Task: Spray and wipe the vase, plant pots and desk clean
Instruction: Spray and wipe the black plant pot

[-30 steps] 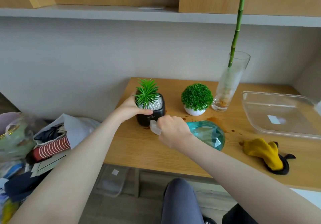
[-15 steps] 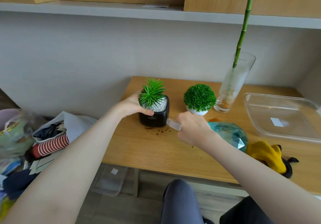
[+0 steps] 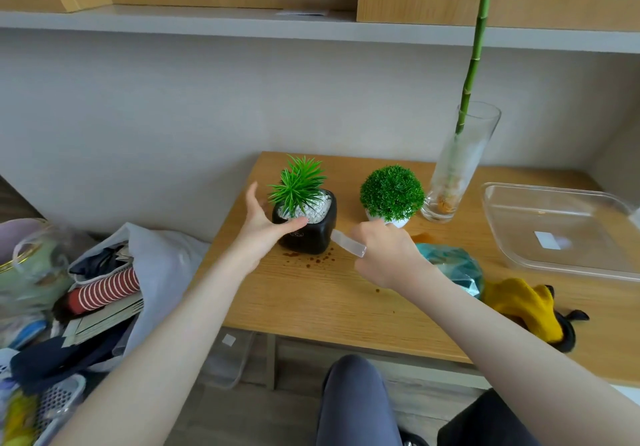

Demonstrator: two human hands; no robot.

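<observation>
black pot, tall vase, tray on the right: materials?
Black pot: glossy, likely glazed ceramic or plastic; soft highlights on rounded corners. Tall vase: clear glass by its look; bamboo stem shows through. Tray: clear, thin-walled, probably plastic; desk grain visible through it.

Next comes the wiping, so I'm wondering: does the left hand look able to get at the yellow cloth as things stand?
Probably not easily. The left hand is at the black pot, while the yellow cloth lies far right, beyond the right hand and its spray bottle.
</observation>
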